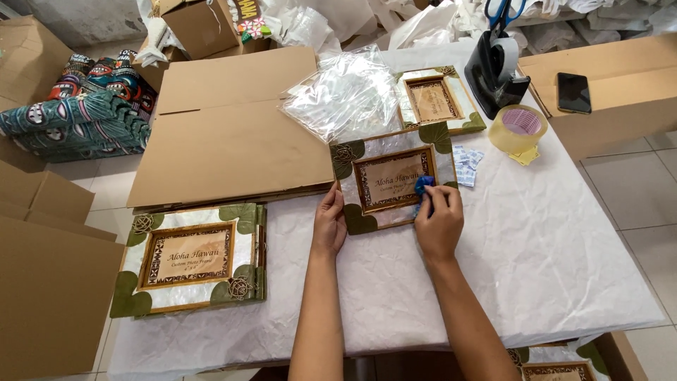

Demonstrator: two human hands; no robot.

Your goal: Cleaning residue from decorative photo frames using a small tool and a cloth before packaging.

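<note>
We find the right hand (438, 224) closed on a small blue cloth (424, 186), pressed against the glass of the centre photo frame (393, 178), a leaf-cornered frame lying flat on the white paper-covered table (550, 254). The left hand (329, 226) lies open and flat, fingers steadying that frame's left edge. Just beyond the centre frame we note a second frame (437, 101), partly under a heap of clear plastic bags (347, 93). To the right of the centre frame lie small white sachets (465, 165), a roll of clear tape (519, 128) and, farther back, a black tape dispenser (497, 70) with blue-handled scissors (502, 13) in it. To its left lies a stack of flattened cardboard sheets (229, 134), and nearer us on that side a stack of similar frames (192, 259) rests at the table's left edge. Far right of the centre frame, a dark phone (573, 92) lies on a cardboard box (620, 85). Far left, patterned painted items (77, 106) are piled on the pale tiled floor (645, 204), among further cardboard boxes (42, 282); crumpled white paper (437, 21) fills the background.
</note>
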